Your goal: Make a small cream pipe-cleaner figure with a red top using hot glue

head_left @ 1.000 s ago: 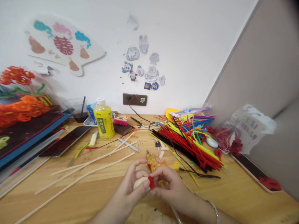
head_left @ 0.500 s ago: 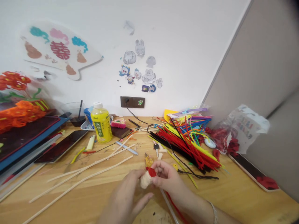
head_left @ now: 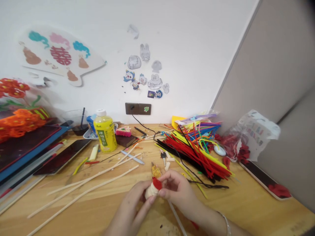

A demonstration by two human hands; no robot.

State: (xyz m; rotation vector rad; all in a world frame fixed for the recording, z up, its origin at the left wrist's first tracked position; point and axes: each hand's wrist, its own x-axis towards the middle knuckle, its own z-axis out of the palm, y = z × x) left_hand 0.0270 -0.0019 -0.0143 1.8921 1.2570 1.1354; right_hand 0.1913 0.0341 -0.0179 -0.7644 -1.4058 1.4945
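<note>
Low in the middle of the view, both my hands meet over the wooden table (head_left: pixel 246 203). My left hand (head_left: pixel 133 209) pinches the lower side of a small cream fuzzy piece (head_left: pixel 150 191). My right hand (head_left: pixel 178 190) curls round its red tip (head_left: pixel 156 183), fingers pressed together. A thin pale stem (head_left: pixel 176 218) runs down from under my right hand toward the near edge. Just beyond the fingers lie yellow-handled pliers (head_left: pixel 156 169).
A big heap of coloured pipe cleaners (head_left: pixel 199 147) lies to the right, with a black cable (head_left: pixel 209 185) across it. Long wooden sticks (head_left: pixel 81 188) are scattered on the left. A yellow drink bottle (head_left: pixel 105 132), a tablet (head_left: pixel 61 156), orange pipe-cleaner flowers (head_left: pixel 19 118) and a plastic bag (head_left: pixel 253 134) ring the work area.
The cream piece with the red tip has turned upright between my hands. My left hand slid lower under it, while my right hand kept its hold on the red end.
</note>
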